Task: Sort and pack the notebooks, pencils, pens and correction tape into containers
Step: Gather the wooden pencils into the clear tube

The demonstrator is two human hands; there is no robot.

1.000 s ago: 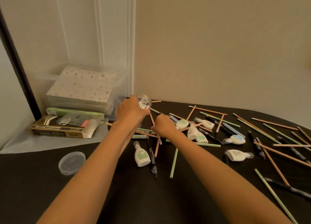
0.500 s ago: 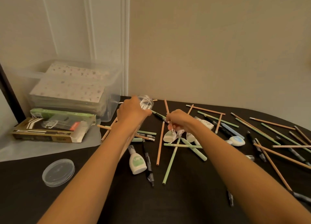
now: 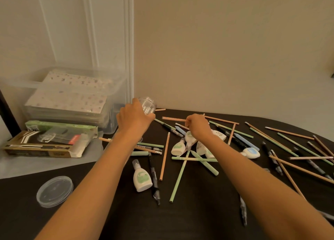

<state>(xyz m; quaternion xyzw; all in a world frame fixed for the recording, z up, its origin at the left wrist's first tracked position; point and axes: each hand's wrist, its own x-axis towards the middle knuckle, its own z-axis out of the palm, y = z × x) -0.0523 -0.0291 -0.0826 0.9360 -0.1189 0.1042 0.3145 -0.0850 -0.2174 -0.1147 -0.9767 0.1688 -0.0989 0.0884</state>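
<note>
1. Pencils (image 3: 179,178), pens (image 3: 153,176) and correction tape (image 3: 141,179) are scattered all over the black table (image 3: 180,221). The notebooks (image 3: 66,102) are stacked in the clear bin (image 3: 115,113) back left.
2. Left hand (image 3: 134,117) is wrapped round a clear jar (image 3: 148,105) just beside the bin. Right hand (image 3: 197,126) is curled up, pinching the end of a peach pencil (image 3: 174,119) over the pile.
3. Whatever's in the jar is too blurry to make out. The right fingertips are hidden, so I can't tell if they touch the tape underneath.
</note>
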